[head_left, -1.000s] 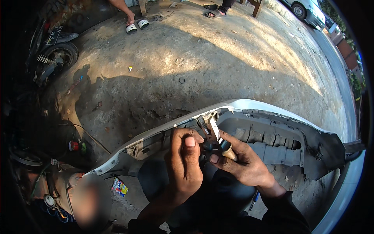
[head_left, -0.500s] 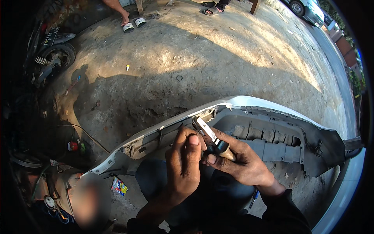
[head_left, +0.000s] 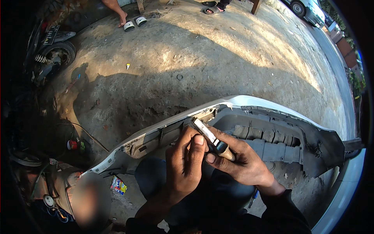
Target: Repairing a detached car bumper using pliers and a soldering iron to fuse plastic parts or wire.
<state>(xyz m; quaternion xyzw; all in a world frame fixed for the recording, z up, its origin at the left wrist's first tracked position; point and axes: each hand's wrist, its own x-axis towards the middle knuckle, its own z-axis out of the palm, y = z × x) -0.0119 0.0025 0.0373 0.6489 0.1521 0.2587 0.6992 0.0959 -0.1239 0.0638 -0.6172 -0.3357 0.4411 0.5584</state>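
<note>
In the middle of the lower view my right hand (head_left: 241,163) is closed around a tool (head_left: 214,142) with a flat silver top, a black part and a pale tan handle; it looks like pliers or cutters. My left hand (head_left: 185,163) is closed in a pinch against the tool's head, thumb up; what its fingers hold is hidden. Both hands are over a large white bumper (head_left: 249,99), whose dark, grimy inner side faces me. Dark-clothed knees are beneath my hands. A blue-handled tool (head_left: 254,197) lies on the ground beside the right knee.
Two people's feet (head_left: 121,21) and sandals (head_left: 140,21) are at the top. A motorbike (head_left: 52,56) stands left; a car (head_left: 306,11) is on the road at upper right. A red can (head_left: 71,144), hose (head_left: 89,134), gauge (head_left: 48,201) and colourful packet (head_left: 118,185) lie lower left.
The tool has tilted flatter and leftward, its two parts now closer together, with my left fingers following. The bare foot at the top has come off its sandal.
</note>
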